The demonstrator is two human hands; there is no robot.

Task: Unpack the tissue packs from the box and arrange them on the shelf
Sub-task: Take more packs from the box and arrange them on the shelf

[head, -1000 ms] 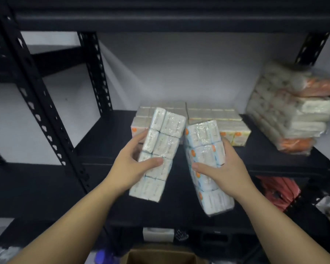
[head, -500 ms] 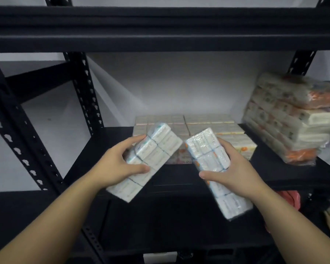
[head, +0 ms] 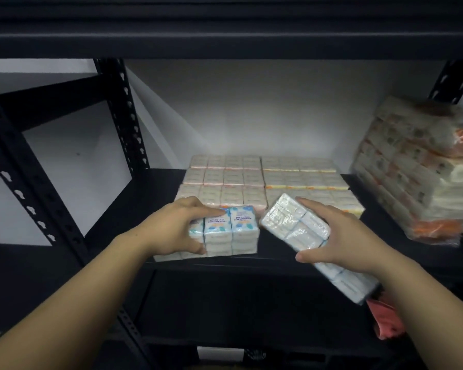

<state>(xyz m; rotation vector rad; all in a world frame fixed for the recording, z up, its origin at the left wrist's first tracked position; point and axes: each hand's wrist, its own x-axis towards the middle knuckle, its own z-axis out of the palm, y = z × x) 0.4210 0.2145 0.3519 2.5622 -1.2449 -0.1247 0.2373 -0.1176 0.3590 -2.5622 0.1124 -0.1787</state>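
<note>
My left hand [head: 175, 228] grips a blue-and-white tissue pack [head: 230, 231] that rests flat on the black shelf [head: 134, 206], right in front of the packs laid down there. My right hand [head: 332, 236] holds a second wrapped tissue pack [head: 297, 225] tilted in the air, its near end hanging past the shelf's front edge. Behind both, several flat tissue packs [head: 233, 180] form two neat blocks, the right block [head: 305, 180] with orange-edged wrappers. The box is not in view.
A tall leaning stack of larger orange-trimmed tissue bundles [head: 417, 169] fills the shelf's right end. Black perforated uprights [head: 126, 113] stand at the left, and an upper shelf beam [head: 225, 38] hangs overhead. Something red [head: 385, 319] lies on the lower level at the right.
Both hands moved forward onto the shelf. The left pack went from tilted in the air to lying flat on the shelf in front of the stack; the right pack stays tilted.
</note>
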